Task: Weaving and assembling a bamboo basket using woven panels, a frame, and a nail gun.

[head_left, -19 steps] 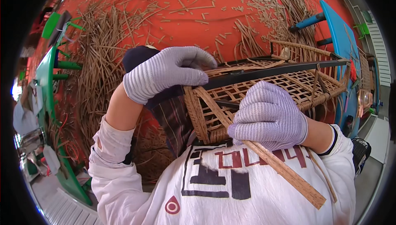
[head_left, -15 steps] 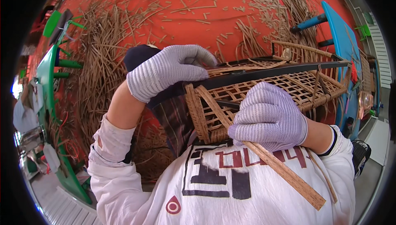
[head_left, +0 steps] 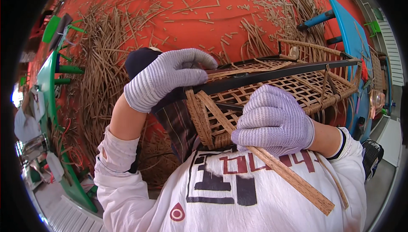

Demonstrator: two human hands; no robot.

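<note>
A woven rattan piece [head_left: 293, 96] with a black frame bar [head_left: 272, 75] lies across my lap, its wrapped edge [head_left: 199, 117] toward the left. My left hand [head_left: 168, 79], in a striped knit glove, is hooked over the left end of the bar, thumb and forefinger curled around it. My right hand [head_left: 276, 123], gloved alike, makes a fist around a flat brown rattan strip [head_left: 291, 179]. The strip runs from the wrapped corner down through the fist, and its cut end lies over my white shirt. My right fingertips are partly hidden.
Long loose strips [head_left: 100, 58] lie heaped on the red floor covering [head_left: 199, 2] at the left, with short offcuts scattered ahead. A blue bench [head_left: 350, 32] stands at the right, a green one [head_left: 49, 72] at the left.
The woven piece and my left hand have shifted slightly to the left. Both hands keep the same grip, and the strip lies nearly as before.
</note>
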